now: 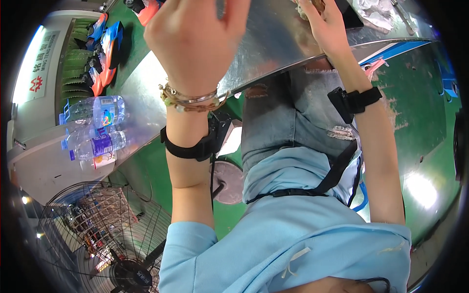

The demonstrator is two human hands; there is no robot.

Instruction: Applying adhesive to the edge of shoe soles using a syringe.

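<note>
Two hands working over a steel table, seen from above.

Left hand (195, 36) is hovering over the table (273, 44), fingers curling loosely and running past the far edge of the view; whether it is holding anything cannot be told. Right hand (325, 24) is resting on the table, fingers closing on a small brownish object (312, 6), mostly hidden. Water bottles (95, 129) are standing well to the left; a wire fan (105, 234) is sitting near left.
</note>
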